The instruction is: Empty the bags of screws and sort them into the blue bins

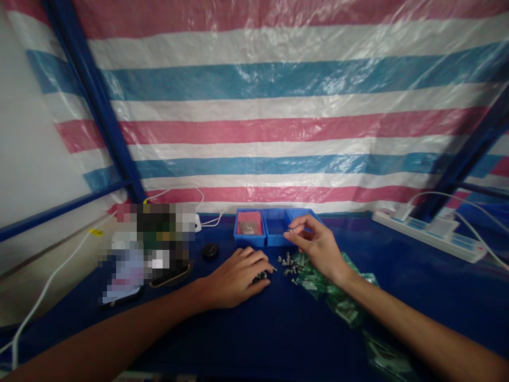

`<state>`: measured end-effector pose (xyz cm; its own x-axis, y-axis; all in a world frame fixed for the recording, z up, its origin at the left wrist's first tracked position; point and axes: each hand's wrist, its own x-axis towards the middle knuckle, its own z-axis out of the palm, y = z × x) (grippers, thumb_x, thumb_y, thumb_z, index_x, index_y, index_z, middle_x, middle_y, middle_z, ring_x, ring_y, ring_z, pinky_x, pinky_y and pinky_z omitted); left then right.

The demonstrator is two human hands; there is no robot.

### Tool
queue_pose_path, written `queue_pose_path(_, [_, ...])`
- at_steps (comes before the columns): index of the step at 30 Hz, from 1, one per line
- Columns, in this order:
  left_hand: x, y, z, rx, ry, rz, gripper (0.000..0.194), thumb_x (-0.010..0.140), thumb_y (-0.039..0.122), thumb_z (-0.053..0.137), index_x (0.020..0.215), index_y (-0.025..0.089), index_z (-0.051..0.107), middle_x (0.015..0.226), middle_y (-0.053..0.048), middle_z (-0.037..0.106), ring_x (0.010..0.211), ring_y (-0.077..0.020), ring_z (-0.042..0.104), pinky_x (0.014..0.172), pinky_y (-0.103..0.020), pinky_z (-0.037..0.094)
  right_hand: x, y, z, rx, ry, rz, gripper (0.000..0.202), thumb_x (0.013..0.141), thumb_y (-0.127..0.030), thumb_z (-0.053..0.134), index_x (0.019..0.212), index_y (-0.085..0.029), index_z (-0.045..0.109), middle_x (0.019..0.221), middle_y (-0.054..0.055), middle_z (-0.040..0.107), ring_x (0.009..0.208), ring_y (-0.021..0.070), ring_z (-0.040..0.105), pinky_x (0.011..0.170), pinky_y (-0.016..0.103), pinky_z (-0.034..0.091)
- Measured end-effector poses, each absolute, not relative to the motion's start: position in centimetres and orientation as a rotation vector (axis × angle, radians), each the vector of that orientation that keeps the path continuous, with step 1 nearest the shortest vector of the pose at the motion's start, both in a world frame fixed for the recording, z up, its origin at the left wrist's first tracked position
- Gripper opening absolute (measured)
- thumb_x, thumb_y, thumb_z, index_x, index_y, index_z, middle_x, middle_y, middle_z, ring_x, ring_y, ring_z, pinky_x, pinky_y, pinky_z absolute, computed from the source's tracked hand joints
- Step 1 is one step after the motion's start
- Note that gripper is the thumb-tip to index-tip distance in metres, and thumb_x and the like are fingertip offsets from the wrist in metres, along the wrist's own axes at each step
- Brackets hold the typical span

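My left hand [240, 276] rests on the blue table, its fingers curled round several small metal screws [261, 275] that show between thumb and forefinger. Raised in front of the blue bins, my right hand [316, 246] pinches a small shiny screw [290, 231] between thumb and forefinger; most of it is hidden by the fingertips. Between the two hands lies a loose pile of screws [289, 263]. Green-tinted plastic bags [345, 307] with metal parts inside spread under and beside my right forearm.
A blue bin [237, 236] holds a pink sheet and a small clear bag; another blue bin [276, 241] adjoins it. A black round object [210, 250] and a phone [170, 276] lie left. A white power strip [429, 236] with cables sits right. Striped sheeting [254, 127] hangs behind.
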<state>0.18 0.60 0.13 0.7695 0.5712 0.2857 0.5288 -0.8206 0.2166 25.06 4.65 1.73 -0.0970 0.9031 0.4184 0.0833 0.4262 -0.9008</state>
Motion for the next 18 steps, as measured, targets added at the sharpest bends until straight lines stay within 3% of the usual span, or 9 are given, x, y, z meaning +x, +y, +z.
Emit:
queue_pose_path(10, [0.14,0.65,-0.01,2.836,0.879,0.541,0.026,0.11,0.039,0.051,0.129,0.026,0.064,0.127,-0.006,0.065,0.114,-0.0249,0.056,0.102,-0.039,0.042,24.9,3.98,1.72,-0.897,-1.696,0.711,0.029,0.089,-0.048,0.08,0.095,-0.024,0.065,0.081,0.002,0.064,0.073,0.0194,0.059,0.065,0.033,0.048])
queue_pose_path(15, [0.16,0.64,0.08,2.845,0.884,0.522,0.026,0.11,0.039,0.051,0.129,0.025,0.063,0.128,-0.006,0.065,0.114,-0.0252,0.056,0.103,-0.039,0.042,24.94,4.05,1.57,-0.858,-1.64,0.794,0.035,0.09,-0.045,0.079,0.111,-0.028,0.056,0.087,-0.001,0.06,0.063,0.0159,0.055,0.054,0.029,0.045])
queue_pose_path(18, [0.2,0.57,0.25,2.842,0.889,0.496,0.025,0.11,0.038,0.052,0.128,0.025,0.063,0.129,-0.006,0.065,0.115,-0.025,0.056,0.102,-0.039,0.042,25.32,4.35,1.63,-0.893,-1.629,0.72,0.026,0.097,-0.047,0.07,0.105,-0.027,0.055,0.088,0.0,0.06,0.059,0.0155,0.055,0.053,0.03,0.045])
